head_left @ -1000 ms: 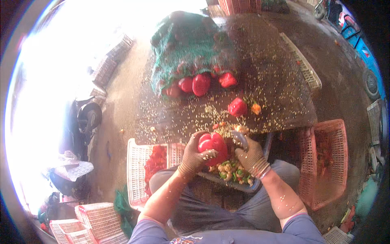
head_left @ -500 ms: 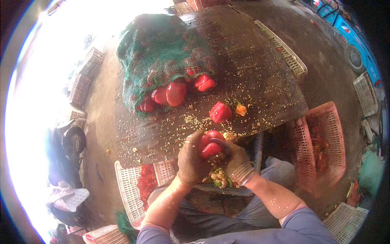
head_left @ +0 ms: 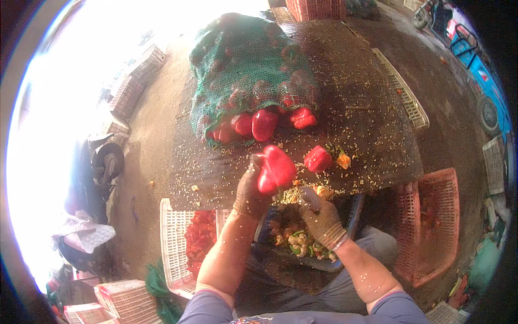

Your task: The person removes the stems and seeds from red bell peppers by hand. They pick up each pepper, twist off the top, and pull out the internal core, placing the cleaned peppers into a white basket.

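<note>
My gloved left hand (head_left: 250, 190) holds a large red bell pepper (head_left: 275, 169) raised over the near edge of the seed-strewn table (head_left: 216, 183). My gloved right hand (head_left: 322, 222), lower and to the right, is closed on a small grey tool (head_left: 307, 198). Beneath my hands is a tub (head_left: 357, 209) with cores and green stems (head_left: 302, 243). Another red pepper (head_left: 318, 160) lies beside an orange-yellow core (head_left: 343, 160). Farther back, red peppers (head_left: 264, 124) spill from the mouth of a green mesh sack (head_left: 243, 65).
A white crate (head_left: 174, 242) of red pieces stands at my left, red crates (head_left: 435, 229) at my right. Stacked crates (head_left: 124, 291) are lower left, and others (head_left: 315, 7) are behind the table. A blue cart (head_left: 480, 75) stands at right. Dark wheeled objects (head_left: 102, 162) line the bright left side.
My left hand has lifted the pepper up and forward, away from my right hand, which has moved a little down with the tool. The two hands were together on the pepper half a second ago.
</note>
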Demonstrator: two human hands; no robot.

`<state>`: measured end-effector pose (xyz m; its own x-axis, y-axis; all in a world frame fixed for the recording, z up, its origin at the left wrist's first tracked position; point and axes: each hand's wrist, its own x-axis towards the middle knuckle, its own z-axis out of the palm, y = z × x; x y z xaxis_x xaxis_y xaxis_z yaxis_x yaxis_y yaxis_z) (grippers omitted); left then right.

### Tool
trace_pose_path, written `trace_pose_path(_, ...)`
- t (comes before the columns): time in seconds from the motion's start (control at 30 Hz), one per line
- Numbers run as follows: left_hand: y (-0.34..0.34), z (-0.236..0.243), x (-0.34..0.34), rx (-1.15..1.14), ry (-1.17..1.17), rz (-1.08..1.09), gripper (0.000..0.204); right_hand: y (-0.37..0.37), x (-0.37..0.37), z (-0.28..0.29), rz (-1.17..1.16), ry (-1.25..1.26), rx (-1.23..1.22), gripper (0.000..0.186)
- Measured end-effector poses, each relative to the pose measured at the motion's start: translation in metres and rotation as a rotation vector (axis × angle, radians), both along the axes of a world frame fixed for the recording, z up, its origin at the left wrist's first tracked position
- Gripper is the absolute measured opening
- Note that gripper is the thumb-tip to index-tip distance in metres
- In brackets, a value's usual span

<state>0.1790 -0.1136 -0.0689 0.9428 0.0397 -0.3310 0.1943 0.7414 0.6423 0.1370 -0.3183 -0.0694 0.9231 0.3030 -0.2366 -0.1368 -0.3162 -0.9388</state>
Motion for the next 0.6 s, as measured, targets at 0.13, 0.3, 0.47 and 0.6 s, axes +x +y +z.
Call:
trace_pose_path(0.13, 0.004, -0.021, -0.018, 0.396, -0.020, -0.326, 0.059, -0.007, 0.007, -0.010, -0.060, -0.062, 0.234, 0.045)
trace_pose_path(0.3, -0.013, -0.003, -0.032, 0.550, 0.076, -0.651, 0.071, -0.018, 0.003, 0.001, -0.025, 0.032, 0.302, 0.042)
trace_pose_path(0.47, -0.016, 0.000, -0.036, 0.365, 0.014, -0.466, 0.063, -0.018, 0.003, 0.022, 0.004, 0.127, 0.394, 0.043)
trace_pose_path(0.6, -0.012, 0.001, -0.032, 0.484, -0.014, -0.365, 0.043, -0.013, 0.005, 0.030, 0.016, 0.031, 0.389, 0.042)
